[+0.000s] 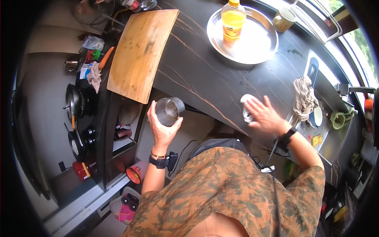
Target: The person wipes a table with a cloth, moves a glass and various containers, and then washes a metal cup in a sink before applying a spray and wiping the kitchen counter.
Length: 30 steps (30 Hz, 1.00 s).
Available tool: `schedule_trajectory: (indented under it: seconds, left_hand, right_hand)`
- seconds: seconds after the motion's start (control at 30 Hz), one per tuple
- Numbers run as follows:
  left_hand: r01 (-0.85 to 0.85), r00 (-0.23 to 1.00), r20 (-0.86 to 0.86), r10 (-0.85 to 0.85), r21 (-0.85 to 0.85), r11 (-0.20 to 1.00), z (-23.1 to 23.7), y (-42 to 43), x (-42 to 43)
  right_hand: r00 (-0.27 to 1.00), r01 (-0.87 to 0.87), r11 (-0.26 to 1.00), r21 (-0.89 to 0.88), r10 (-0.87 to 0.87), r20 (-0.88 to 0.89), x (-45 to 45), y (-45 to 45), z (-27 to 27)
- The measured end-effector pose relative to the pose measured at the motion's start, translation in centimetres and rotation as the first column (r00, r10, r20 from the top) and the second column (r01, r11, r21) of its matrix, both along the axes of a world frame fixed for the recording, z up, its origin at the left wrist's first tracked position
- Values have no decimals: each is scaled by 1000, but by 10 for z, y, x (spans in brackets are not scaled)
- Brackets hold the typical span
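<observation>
My left hand (163, 130) grips a round, cup-like metal container (169, 112), its mouth tilted so the inside shows. It is held in the air beyond the edge of the dark, veined countertop (204, 74). On the counter to the right, my right hand (265, 115) presses with its fingers on a white cloth (246, 108). Part of the cloth is hidden under the fingers. A wooden cutting board (143, 53) lies ahead of my left hand, near the counter's left side.
A round metal tray (257, 47) bears a bottle of orange liquid (233, 22). Beside it stands a mug (284, 19). At right is a sink (328, 148) with a beige rag (305, 94) on its edge. A carrot (106, 57) and pans (74, 103) are at left.
</observation>
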<state>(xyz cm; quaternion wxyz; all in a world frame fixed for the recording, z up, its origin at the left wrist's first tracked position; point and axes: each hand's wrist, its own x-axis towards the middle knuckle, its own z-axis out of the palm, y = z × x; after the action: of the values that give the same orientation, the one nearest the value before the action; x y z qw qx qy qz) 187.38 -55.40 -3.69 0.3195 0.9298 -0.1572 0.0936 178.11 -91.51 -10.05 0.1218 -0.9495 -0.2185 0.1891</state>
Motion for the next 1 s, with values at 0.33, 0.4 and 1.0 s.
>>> schedule_trajectory:
  seconds: [0.33, 0.4, 1.0]
  left_hand:
    - [73, 994, -73, -76, -52, 996, -11, 3, 8]
    - [115, 990, -66, -121, -82, 990, -14, 0, 14]
    - [476, 879, 44, -475, -70, 876, -18, -75, 63]
  right_hand:
    - [760, 643, 656, 396, -482, -436, -50, -53, 101]
    - [557, 828, 391, 401, -650, -517, -79, -49, 108]
    - [922, 374, 917, -142, -351, 163, -54, -49, 92]
